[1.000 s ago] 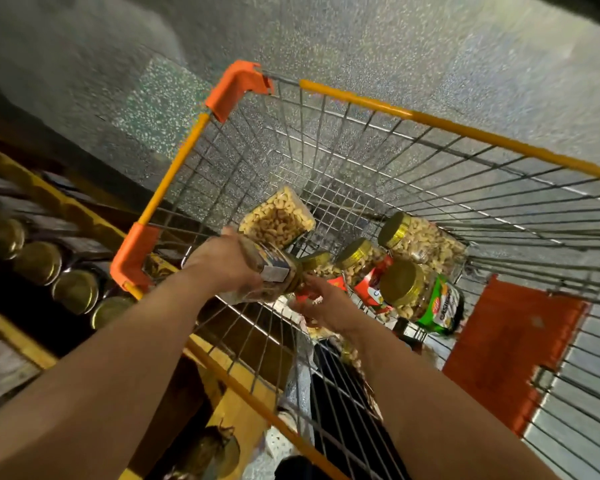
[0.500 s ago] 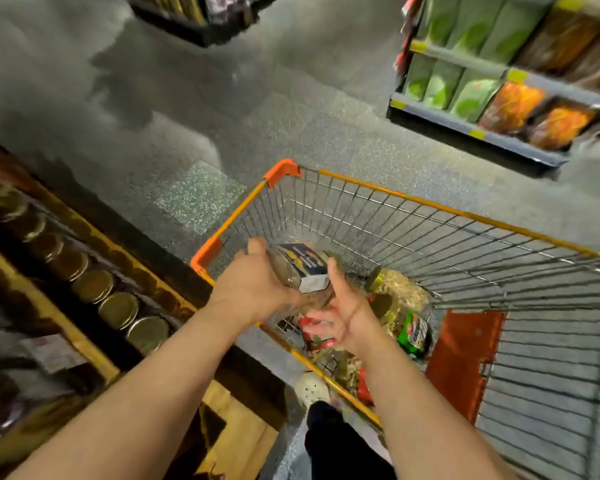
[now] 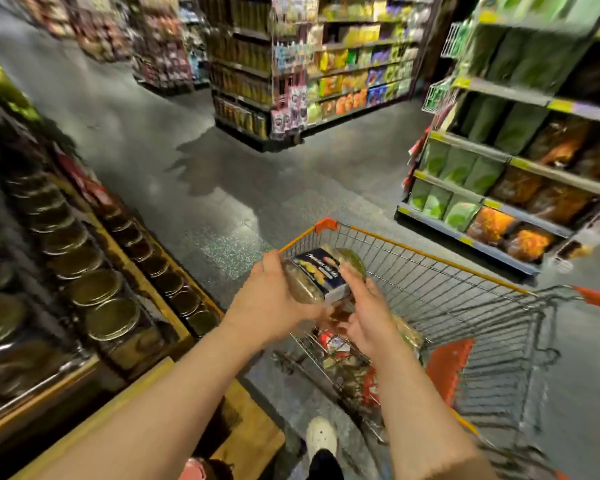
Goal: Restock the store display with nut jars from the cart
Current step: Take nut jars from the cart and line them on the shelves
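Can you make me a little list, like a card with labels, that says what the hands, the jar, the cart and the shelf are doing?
left hand: wrapped around the jar from the left side
right hand: fingers touching the jar's right end; firm grip unclear
jar: clear, dark blue label, tilted, held above the cart
cart: wire, orange rim, more jars lying inside
display shelf: on the left, rows of gold-lidded jars
floor: grey, speckled

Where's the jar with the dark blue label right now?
The blue-labelled jar lies tilted between the left hand and right hand, held over the near-left corner of the cart, right of the display.
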Available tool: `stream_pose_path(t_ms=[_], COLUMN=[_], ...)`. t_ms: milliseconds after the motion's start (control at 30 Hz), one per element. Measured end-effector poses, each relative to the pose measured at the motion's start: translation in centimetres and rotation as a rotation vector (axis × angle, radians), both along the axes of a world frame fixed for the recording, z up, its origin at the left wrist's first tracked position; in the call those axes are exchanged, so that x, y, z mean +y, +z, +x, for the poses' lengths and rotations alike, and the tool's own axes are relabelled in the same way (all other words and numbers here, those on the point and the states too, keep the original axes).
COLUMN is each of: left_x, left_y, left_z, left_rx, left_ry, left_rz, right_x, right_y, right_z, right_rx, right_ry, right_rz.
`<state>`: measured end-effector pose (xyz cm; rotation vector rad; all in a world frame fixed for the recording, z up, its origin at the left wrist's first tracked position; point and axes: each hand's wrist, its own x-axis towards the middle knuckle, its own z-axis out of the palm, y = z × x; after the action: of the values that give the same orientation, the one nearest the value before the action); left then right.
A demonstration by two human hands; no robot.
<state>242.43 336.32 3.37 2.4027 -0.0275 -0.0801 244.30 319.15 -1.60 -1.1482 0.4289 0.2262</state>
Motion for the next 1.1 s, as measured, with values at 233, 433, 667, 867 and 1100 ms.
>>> stream_pose_path(t_ms=[233, 433, 667, 867, 1100], left_x=[3.0, 3.8, 2.1, 1.0, 3.0], left_y=[3.7, 5.7, 7.0, 6.4, 7.6], left_z=[-7.5, -14.4, -24.4, -33.4, -44.3], left_rx=[-0.037, -0.062, -0.062, -0.093, -0.122], left_ry=[0.042, 0.231, 0.508, 0.712, 0.919], left_rz=[0.029, -0.122, -0.244, -0.247, -0.265], right_x=[1.7, 2.9, 3.5, 5.6, 11.6], right_y=[4.9, 7.7, 10.3, 10.7, 11.5], right_z=[-5.2, -7.8, -13.8, -19.9, -27.7], right_rx=[-0.202, -0.344, -0.505, -0.571, -0.627], right_ry=[0.183, 0.427, 0.693, 0.939, 1.205], right_rz=[-0.146, -0.247, -0.267, -0.192, -0.126])
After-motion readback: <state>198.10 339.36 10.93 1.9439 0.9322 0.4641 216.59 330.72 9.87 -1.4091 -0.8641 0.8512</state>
